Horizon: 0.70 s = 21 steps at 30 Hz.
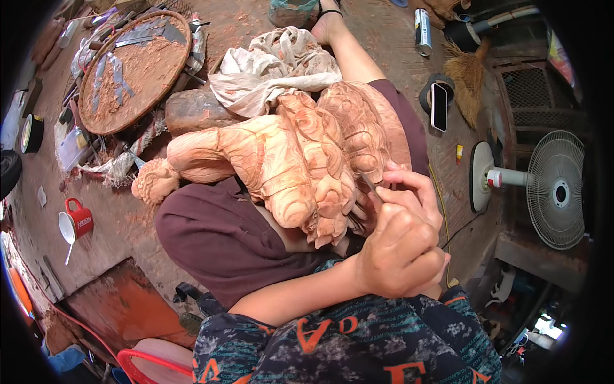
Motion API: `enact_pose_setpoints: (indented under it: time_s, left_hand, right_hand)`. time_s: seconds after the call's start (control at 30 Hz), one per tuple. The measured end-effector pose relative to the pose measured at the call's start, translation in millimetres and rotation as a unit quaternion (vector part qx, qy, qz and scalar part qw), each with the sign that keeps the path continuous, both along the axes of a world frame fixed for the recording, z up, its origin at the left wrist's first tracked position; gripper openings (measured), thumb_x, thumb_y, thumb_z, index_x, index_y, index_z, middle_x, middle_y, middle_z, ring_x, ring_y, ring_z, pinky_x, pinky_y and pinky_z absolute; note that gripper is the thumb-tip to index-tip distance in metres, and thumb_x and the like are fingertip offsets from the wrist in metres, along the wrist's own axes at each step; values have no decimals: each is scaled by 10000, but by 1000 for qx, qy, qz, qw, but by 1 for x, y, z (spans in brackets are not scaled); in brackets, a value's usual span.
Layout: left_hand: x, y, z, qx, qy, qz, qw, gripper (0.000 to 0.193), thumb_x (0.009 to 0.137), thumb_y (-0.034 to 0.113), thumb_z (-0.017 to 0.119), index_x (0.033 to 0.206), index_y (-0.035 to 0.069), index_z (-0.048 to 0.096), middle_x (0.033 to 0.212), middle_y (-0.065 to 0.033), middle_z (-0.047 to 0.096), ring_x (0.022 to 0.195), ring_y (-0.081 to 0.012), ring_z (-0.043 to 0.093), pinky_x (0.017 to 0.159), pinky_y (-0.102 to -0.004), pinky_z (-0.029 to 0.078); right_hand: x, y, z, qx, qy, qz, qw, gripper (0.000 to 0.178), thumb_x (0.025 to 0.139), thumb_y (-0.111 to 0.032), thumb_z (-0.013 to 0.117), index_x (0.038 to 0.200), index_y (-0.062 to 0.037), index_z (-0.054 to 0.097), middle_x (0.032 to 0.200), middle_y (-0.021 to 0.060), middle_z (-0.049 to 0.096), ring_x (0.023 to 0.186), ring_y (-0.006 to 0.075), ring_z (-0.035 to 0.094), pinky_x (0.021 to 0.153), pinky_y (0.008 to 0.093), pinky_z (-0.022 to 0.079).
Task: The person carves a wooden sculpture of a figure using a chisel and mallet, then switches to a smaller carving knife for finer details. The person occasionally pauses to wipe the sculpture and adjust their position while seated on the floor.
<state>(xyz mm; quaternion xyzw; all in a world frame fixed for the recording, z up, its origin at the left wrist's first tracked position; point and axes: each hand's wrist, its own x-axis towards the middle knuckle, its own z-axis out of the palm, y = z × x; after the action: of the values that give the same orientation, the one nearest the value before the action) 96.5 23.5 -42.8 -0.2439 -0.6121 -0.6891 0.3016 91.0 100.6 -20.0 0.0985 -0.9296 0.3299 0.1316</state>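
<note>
A carved wooden figure with deep relief lies across my lap, its rounded, curly-textured end pointing left. My left hand reaches across from the left, its fingers curled into a fist around what seems to be the handle of a carving tool. The tool's thin metal blade meets the right side of the carving. Partly hidden behind the left hand, my right hand has bent fingers close about the blade, with a fingertip against the wood. The handle is covered by the hands.
Beyond the carving are a dark log and a crumpled cloth. A round tray holds wood shavings and flat blades. A red mug stands left; a phone, a broom and a fan are right.
</note>
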Motion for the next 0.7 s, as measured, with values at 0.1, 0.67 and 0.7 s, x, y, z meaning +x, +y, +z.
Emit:
enact_pose_setpoints:
  time_s: [0.1, 0.67, 0.7]
  left_hand:
    - [2, -4, -1, -10, 8, 0, 1000, 218, 632, 99, 694, 689, 52, 490, 760, -75, 457, 642, -245, 452, 614, -392, 341]
    - [-7, 4, 3, 13, 76, 1, 997, 223, 546, 189, 604, 656, 48, 470, 739, -75, 406, 619, -249, 408, 591, -377, 344]
    - [-6, -1, 1, -7, 59, 1, 998, 219, 553, 183, 611, 653, 49, 469, 734, -74, 406, 620, -248, 416, 594, -377, 349]
  right_hand:
    - [0, -5, -13, 51, 80, -38, 995, 134, 654, -91, 705, 781, -57, 685, 1004, 79, 605, 919, 258, 654, 781, 335, 537]
    - [3, -6, -7, -13, 69, -20, 997, 201, 755, -22, 735, 935, -24, 645, 1041, 138, 611, 996, 274, 616, 921, 391, 497]
    - [2, -8, -8, -28, 96, -36, 994, 205, 749, -19, 734, 935, -22, 647, 1030, 141, 615, 977, 267, 620, 914, 385, 499]
